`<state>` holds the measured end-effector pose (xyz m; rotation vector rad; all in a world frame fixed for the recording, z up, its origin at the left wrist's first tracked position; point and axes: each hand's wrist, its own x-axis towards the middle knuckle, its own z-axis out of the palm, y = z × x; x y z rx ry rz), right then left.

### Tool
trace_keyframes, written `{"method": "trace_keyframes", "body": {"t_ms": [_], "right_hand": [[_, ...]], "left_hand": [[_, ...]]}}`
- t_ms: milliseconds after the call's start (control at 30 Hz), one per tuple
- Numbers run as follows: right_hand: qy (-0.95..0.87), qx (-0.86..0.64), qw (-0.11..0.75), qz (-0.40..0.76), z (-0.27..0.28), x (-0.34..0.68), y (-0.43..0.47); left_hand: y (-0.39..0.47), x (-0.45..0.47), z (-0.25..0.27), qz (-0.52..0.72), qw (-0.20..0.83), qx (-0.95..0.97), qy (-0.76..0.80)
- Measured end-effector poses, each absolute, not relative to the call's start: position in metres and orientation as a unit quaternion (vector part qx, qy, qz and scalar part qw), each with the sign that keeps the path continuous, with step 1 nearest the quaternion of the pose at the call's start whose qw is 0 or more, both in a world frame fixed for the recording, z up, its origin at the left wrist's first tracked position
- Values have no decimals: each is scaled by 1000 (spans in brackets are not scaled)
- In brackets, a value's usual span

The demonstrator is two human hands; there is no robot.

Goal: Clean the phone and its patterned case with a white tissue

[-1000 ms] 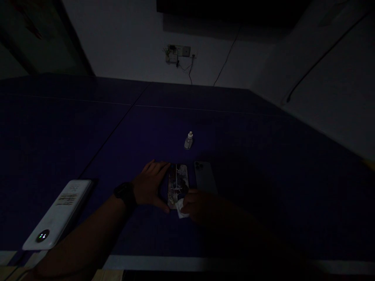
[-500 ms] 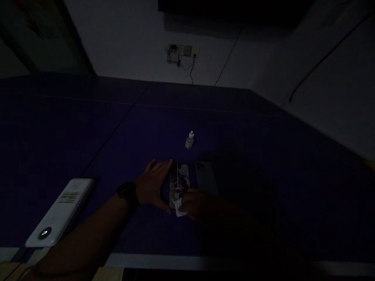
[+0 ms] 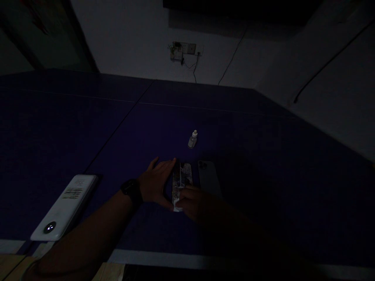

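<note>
Patterned phone (image 3: 183, 176) sits near the table's (image 3: 143, 232) front edge, left hand (image 3: 154, 182) spread, probably bracing it, right hand (image 3: 191, 201) pinching white tissue (image 3: 177, 208).

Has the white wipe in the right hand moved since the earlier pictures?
Yes, the white wipe has moved slightly to the left, judged against the small bottle.

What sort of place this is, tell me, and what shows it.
Likely a dim room in a home or small office: a dark blue tabletop runs up to a pale wall fitted with power sockets.
</note>
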<state>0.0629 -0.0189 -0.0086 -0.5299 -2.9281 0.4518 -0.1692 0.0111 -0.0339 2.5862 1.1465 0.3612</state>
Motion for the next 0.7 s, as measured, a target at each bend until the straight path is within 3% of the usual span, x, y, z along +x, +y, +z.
{"method": "trace_keyframes", "body": {"t_ms": [300, 500, 700], "right_hand": [[-979, -169, 57, 96, -13, 65, -16], [-973, -168, 124, 99, -14, 53, -22], [-976, -166, 99, 100, -13, 60, -17]], "left_hand": [[10, -169, -30, 120, 148, 897, 400], [10, -169, -30, 119, 139, 897, 403], [11, -170, -32, 107, 139, 901, 398]]}}
